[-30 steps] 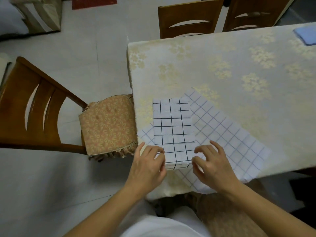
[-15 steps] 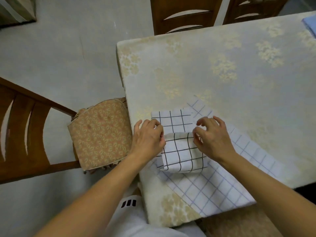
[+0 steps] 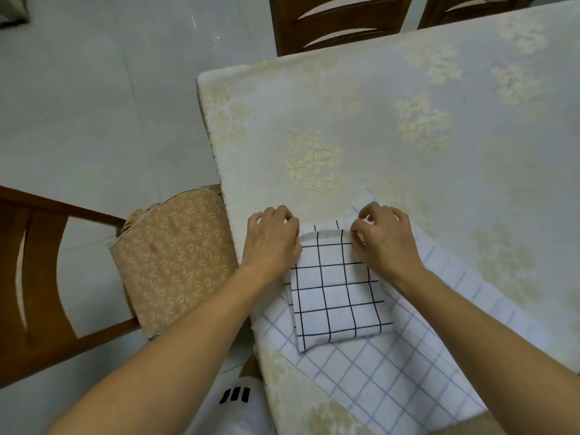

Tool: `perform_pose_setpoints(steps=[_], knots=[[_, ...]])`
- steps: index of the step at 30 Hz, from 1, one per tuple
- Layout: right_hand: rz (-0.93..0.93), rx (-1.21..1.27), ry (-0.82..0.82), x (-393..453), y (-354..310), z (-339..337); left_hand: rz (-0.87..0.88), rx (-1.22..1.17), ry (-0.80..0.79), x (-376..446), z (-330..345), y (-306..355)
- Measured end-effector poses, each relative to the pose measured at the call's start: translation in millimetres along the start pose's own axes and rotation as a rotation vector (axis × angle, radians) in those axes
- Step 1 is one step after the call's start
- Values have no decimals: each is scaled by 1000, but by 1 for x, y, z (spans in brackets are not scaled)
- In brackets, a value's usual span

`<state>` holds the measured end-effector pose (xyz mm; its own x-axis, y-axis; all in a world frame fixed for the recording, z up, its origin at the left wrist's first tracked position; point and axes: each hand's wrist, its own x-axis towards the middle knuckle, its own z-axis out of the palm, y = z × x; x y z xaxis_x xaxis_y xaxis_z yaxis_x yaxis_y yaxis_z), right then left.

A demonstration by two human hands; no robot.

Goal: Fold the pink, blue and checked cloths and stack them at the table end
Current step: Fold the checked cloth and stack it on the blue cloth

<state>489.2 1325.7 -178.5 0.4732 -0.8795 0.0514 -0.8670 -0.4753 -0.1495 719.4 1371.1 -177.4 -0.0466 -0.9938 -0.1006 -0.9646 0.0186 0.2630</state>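
A white cloth with black checks [image 3: 335, 290] lies folded into a small rectangle near the table's left end. My left hand [image 3: 271, 238] pinches its far left corner, and my right hand [image 3: 384, 238] pinches its far right corner. Both hold the folded-over edge down against the layer beneath. Under it lies a larger white cloth with faint blue checks [image 3: 408, 368], spread flat and reaching the near table edge. No pink or blue cloth is in view.
The table [image 3: 361, 120] wears a cream floral tablecloth. A wooden chair with a padded seat [image 3: 172, 259] stands at the table's left end. Two more chair backs [image 3: 339, 23] stand at the far side.
Both hands carried the near edge of the black-checked cloth away from me and over onto its far half, halving its length. The camera moved closer and the blue cloth left the view.
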Motion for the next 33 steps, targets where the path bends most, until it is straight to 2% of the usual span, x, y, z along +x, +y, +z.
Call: perform_pose_setpoints(steps=[5, 17, 25, 31, 33], knots=[[5, -6, -38, 9, 4, 12, 7, 34, 1, 8, 9, -8], [-13, -93, -11, 21, 1, 24, -48, 77, 58, 9, 21, -22], [56, -124, 33, 19, 0, 36, -44, 109, 95, 8, 25, -24], [91, -16, 116, 4, -11, 34, -170, -24, 161, -3, 20, -14], [45, 81, 140, -11, -24, 34, -104, -77, 186, -20, 23, 0]])
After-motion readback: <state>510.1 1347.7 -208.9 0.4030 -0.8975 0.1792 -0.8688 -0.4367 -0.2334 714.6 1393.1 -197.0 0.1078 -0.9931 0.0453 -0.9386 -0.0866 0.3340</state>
